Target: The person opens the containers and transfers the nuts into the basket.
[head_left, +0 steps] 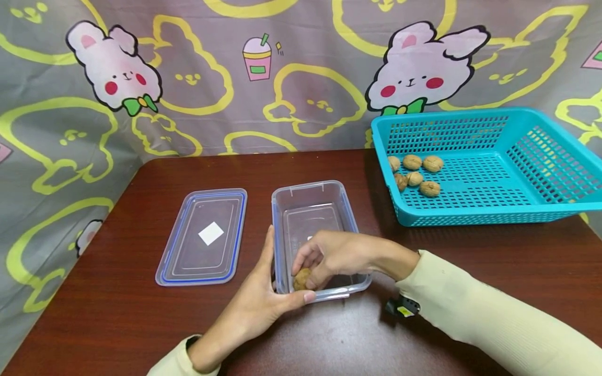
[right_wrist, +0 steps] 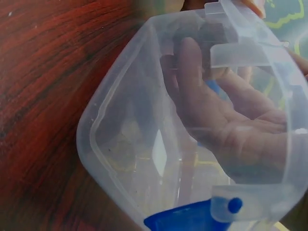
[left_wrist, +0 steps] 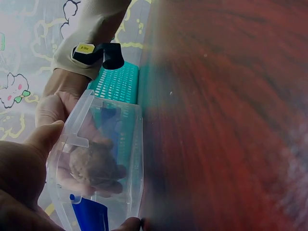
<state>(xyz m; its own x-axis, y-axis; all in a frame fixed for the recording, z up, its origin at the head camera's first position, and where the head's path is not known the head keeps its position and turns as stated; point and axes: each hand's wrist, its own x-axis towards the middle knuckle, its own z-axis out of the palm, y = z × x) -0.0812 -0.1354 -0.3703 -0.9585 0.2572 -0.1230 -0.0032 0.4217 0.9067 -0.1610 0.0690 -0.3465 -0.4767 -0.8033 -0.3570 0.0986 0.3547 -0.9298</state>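
Observation:
A clear plastic food container (head_left: pixel 305 201) with blue trim stands uncovered on the table. My left hand (head_left: pixel 256 300) holds its near left corner, thumb over the front rim and fingers along the left side. My right hand (head_left: pixel 336 256) reaches down inside the container and pinches a walnut (head_left: pixel 302 279) low in that same corner. Through the clear wall, the left wrist view shows the walnut (left_wrist: pixel 91 163) between the right fingers. In the right wrist view the right hand (right_wrist: pixel 216 110) appears through the container wall, with the walnut dim behind the fingers.
Left of the container, its clear lid (head_left: pixel 202 261) with a blue seal and a white label lies flat. A turquoise basket (head_left: pixel 479 211) stands at the back right, with several walnuts (head_left: pixel 430 188) in its left end. A patterned cloth (head_left: pixel 188 62) hangs behind the brown table (head_left: pixel 117 313).

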